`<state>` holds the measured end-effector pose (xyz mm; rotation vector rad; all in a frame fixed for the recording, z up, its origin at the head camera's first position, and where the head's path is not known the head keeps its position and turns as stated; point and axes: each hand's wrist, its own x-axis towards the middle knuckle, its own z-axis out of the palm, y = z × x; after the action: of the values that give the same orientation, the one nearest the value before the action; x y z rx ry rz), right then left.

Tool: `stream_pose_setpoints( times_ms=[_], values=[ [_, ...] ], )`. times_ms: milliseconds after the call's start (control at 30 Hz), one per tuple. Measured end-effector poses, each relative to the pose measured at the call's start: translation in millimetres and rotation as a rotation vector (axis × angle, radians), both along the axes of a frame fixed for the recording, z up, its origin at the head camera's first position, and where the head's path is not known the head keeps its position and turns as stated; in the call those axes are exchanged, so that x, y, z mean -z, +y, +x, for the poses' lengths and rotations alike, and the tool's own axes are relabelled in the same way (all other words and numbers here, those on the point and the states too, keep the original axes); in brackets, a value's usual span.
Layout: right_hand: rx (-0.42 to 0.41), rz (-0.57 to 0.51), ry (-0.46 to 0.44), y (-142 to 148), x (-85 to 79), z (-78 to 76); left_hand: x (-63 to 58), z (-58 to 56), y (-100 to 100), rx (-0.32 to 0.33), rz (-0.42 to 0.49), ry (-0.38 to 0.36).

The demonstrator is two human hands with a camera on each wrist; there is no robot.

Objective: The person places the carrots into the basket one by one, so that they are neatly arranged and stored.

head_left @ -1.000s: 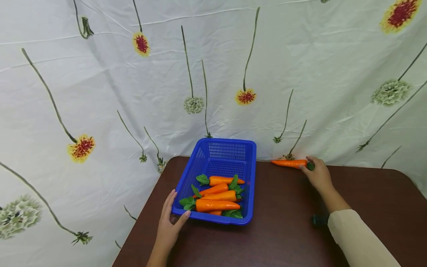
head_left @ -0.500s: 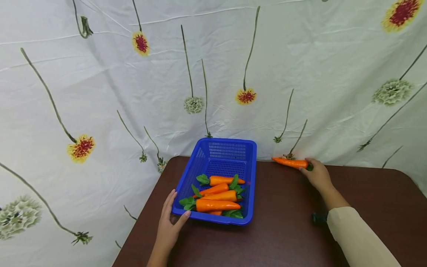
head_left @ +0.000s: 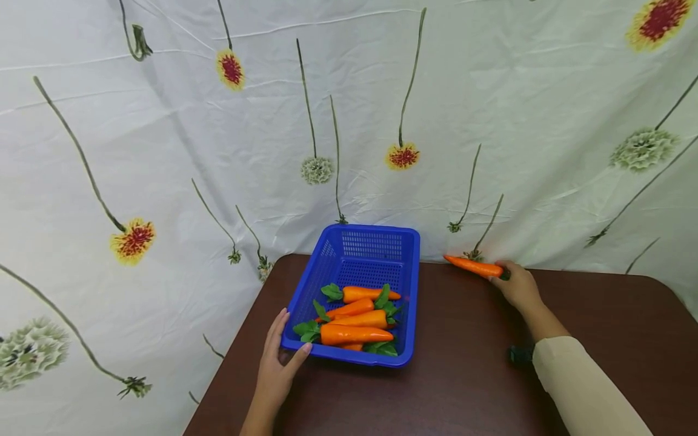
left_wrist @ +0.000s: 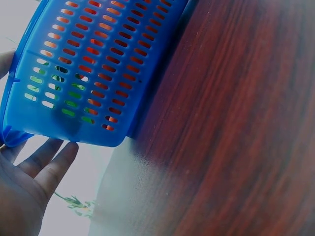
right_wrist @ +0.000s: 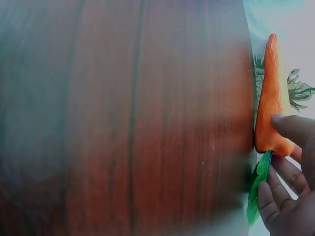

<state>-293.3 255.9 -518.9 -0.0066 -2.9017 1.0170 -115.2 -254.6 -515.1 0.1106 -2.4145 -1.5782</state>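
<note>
At the table's back edge, my right hand [head_left: 519, 286] pinches a carrot [head_left: 473, 266] by its thick, leafy end. The carrot's tip points left and sits a bit higher than its top. In the right wrist view the thumb lies on the orange carrot [right_wrist: 273, 103], and its green leaf [right_wrist: 259, 187] hangs beside the fingers. My left hand [head_left: 277, 363] rests at the near left corner of a blue plastic basket [head_left: 406, 357], fingers along the outer side and thumb at the front rim. Several carrots [head_left: 357, 335] with green leaves lie in the basket's near half.
The basket stands on a dark brown wooden table [head_left: 452, 375]. A white curtain [head_left: 349, 121] printed with flowers hangs right behind the table's back edge. A small dark object [head_left: 520, 355] shows beside the right sleeve [head_left: 583, 381].
The carrot in my right hand has tilted, its tip rising slightly while the leafy end stays in the fingers. My left hand and the basket have kept their places.
</note>
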Motion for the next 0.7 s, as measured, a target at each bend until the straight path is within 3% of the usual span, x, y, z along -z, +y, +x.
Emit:
stream_pose_setpoints(
  times_ms=[400, 700],
  values=[
    [-0.005, -0.016, 0.007, 0.1, 1.9, 2.2, 0.7, -0.8, 0.0, -0.003, -0.003, -0.001],
    [-0.001, -0.059, 0.063, -6.0, -5.0, 8.9, 2.2, -1.9, -0.8, 0.001, 0.001, 0.003]
  ],
)
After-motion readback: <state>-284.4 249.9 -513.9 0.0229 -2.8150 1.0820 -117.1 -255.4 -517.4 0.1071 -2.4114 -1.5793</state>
